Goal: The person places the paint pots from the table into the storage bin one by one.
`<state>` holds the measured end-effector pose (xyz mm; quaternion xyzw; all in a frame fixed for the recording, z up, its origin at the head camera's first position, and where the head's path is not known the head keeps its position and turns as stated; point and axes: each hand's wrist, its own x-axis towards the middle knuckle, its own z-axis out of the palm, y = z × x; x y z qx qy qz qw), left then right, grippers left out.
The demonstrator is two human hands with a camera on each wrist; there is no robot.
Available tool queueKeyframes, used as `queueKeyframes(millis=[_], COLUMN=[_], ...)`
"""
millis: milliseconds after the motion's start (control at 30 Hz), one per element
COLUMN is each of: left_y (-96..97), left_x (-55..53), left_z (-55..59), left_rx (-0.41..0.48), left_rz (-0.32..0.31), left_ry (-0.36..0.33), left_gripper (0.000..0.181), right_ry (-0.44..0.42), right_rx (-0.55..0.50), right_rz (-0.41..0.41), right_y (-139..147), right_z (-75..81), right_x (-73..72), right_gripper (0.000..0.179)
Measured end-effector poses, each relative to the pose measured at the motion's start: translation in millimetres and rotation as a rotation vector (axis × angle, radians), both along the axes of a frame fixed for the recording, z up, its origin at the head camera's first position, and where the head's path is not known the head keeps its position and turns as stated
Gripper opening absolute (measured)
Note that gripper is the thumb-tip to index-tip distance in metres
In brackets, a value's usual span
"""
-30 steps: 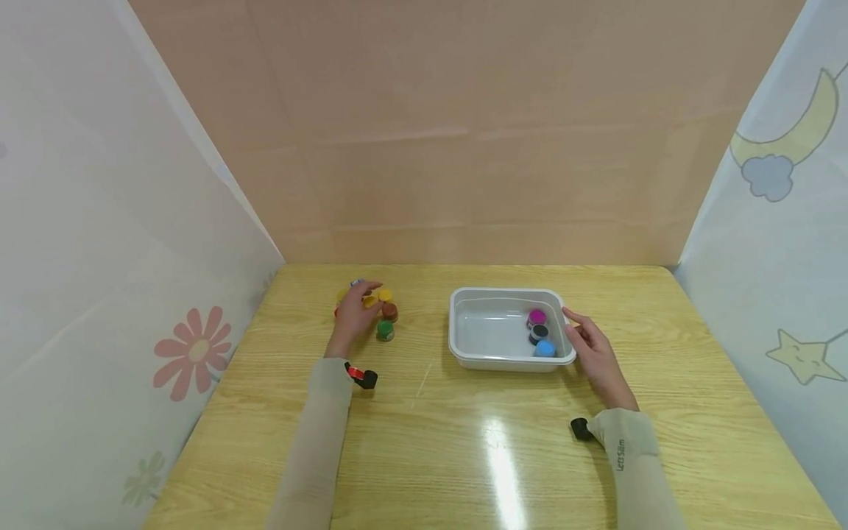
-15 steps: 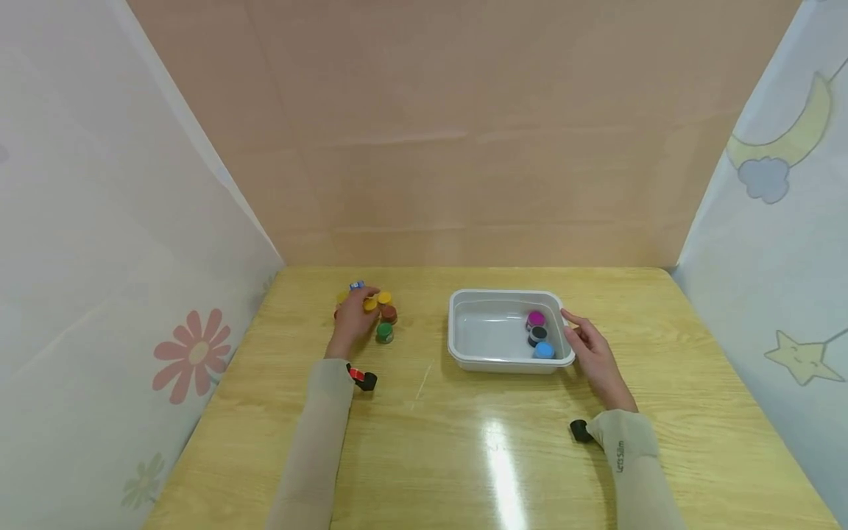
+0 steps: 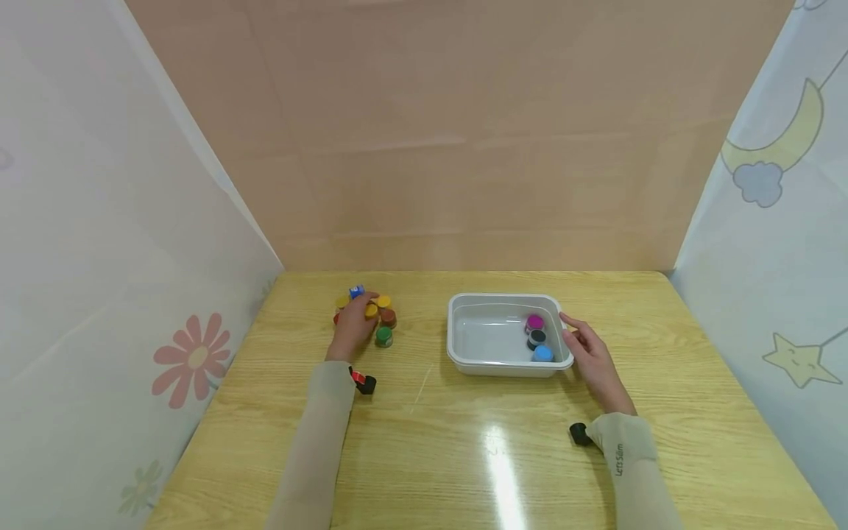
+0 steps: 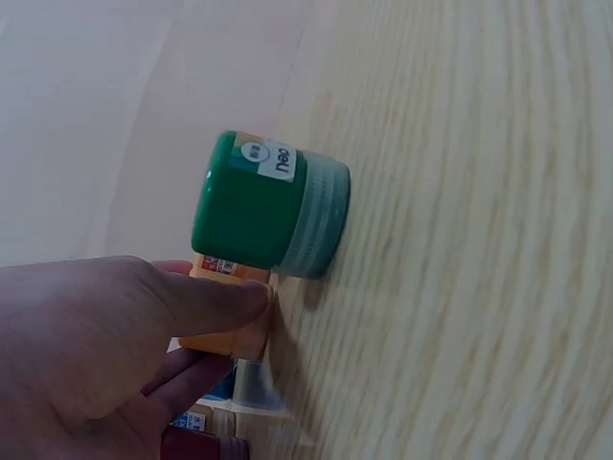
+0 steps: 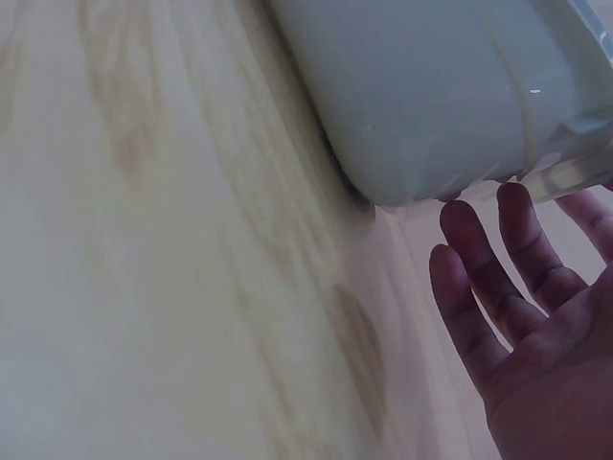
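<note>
Left fingers (image 4: 196, 383) pinch one orange jar (image 4: 211, 342); one white tray (image 3: 486, 340) holds three jars (image 3: 537, 338).

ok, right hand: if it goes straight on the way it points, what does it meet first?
The white tray, at its right-hand end. The right hand's fingers are right up at that end; whether every fingertip touches it is hard to tell.
</note>
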<state>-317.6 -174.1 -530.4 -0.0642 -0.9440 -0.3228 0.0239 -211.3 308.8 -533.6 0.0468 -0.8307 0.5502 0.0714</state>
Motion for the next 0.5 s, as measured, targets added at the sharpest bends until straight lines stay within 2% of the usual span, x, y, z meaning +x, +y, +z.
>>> queueKeyframes(millis=[200,400,500], left_y=[-0.2,0.3,1.4], left_x=[4.0,7.9,8.1], left_z=[5.0,15.4,22.2], left_rx=[0.026,0.077,0.064], left_rz=[0.002,-0.024,-0.042], left_ry=[0.016,0.047,0.065], left_gripper=[0.050,0.048,0.046], right_ry=[-0.003,0.008,0.007], right_rx=[0.008,-0.006,-0.012], right_rz=[0.000,0.008,0.009], right_y=[0.4,-0.3,-0.8], right_z=[-0.3,-0.6,-0.1], right_x=[-0.7,-0.2,0.1], right_gripper=[0.049,0.049,0.049])
